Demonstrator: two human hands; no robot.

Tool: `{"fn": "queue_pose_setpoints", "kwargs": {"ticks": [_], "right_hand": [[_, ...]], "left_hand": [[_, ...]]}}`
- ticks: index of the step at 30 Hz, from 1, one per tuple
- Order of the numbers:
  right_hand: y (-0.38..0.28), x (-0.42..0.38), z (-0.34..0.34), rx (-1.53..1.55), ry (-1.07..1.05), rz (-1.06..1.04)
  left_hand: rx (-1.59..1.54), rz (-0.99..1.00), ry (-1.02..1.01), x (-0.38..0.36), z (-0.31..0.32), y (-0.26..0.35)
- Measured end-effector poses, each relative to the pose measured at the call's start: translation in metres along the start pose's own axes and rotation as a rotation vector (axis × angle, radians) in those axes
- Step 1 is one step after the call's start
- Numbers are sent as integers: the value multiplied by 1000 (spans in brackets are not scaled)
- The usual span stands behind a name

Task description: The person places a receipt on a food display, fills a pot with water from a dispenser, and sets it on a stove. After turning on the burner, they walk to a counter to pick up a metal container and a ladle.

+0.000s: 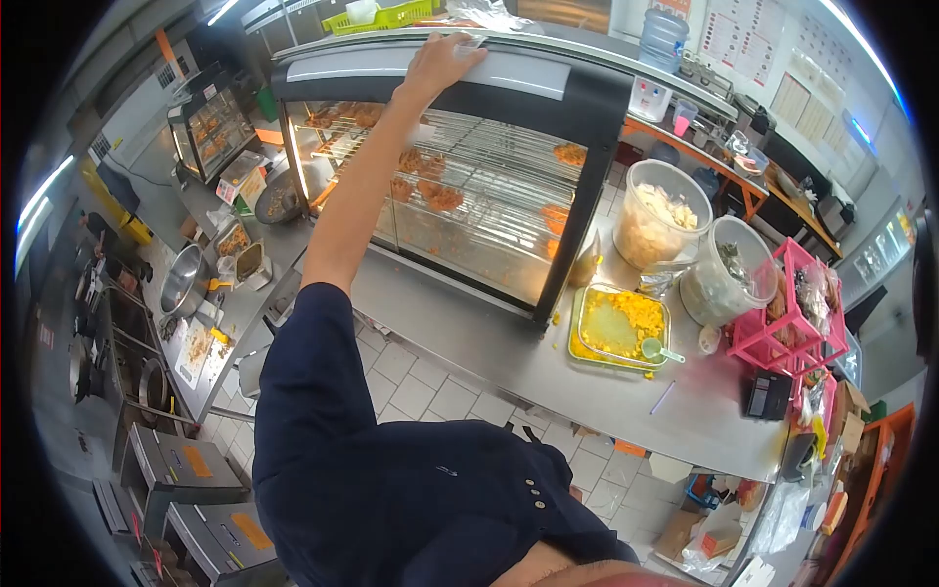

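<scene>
My left hand (445, 67) reaches up to the top edge of a glass-fronted food warmer display case (599, 93). Its fingers are curled, with something pale and see-through at the fingertips that I cannot make out. Behind the glass, fried pieces of food (442, 198) lie on wire racks, and the lights inside are on. My left forearm crosses in front of the case and hides part of the glass. My right hand is out of view.
Right of the case, a glass dish (626, 323) of yellow food holds a green measuring scoop (657, 350). Nearby stand two plastic tubs (653, 240), a pink basket rack (773, 318) and a black box (769, 395). At left are a metal bowl (186, 281) and a cutting board (199, 352).
</scene>
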State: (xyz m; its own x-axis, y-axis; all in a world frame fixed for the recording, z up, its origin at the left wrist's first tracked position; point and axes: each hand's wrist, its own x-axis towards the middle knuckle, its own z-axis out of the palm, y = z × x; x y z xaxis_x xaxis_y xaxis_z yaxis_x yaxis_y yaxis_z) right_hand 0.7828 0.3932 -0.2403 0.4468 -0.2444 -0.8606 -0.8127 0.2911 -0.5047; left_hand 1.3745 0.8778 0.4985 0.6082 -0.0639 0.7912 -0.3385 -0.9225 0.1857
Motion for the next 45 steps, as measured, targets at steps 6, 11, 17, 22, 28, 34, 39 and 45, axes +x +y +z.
{"fn": "queue_pose_setpoints", "kwargs": {"ticks": [6,11,17,22,28,34,39,45], "right_hand": [[-35,-23,36,-102,21,-65],[-55,-32,53,-136,-10,-158],[-57,-38,65,-153,-15,-199],[-51,-48,67,-168,2,-218],[-39,-59,74,-152,30,-220],[-22,-68,77,-131,71,-201],[-3,-80,79,-122,120,-185],[15,-96,77,-141,180,-234]], "left_hand": [[195,-23,-149,8,-11,7],[342,285,-30,13,2,-3],[237,308,-87,20,-6,-4],[338,427,-58,22,-24,17],[121,344,-173,42,-6,2],[155,567,-73,40,-12,-2],[74,544,-122,45,-14,-9],[-328,464,11,52,4,-26]]}}
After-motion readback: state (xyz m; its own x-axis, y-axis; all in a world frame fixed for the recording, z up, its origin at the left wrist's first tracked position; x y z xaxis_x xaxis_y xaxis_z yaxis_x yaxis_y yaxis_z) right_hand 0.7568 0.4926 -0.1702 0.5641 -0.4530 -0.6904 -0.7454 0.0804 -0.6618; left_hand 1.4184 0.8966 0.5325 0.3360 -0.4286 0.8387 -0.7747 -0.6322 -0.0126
